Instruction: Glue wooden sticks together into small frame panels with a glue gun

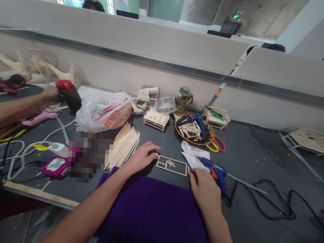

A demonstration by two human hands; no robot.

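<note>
A small frame of thin wooden sticks (172,165) lies flat on the dark table (260,159), between my two hands. My left hand (142,156) rests just left of it, fingers curled and lying on the table, holding nothing that shows. My right hand (203,186) sits at the frame's right corner, fingers bent down onto the table beside white paper (192,155). A blue glue gun (216,173) lies right behind my right hand. A purple cloth (155,211) lies under my forearms.
A bundle of wooden sticks (123,144) and a white plastic bag (103,111) lie to the left. A co-worker's hand (50,92) holds a dark bottle with a red cap (68,93) at far left. Small stick models (156,119), scissors (198,126) and black cables (273,205) lie around.
</note>
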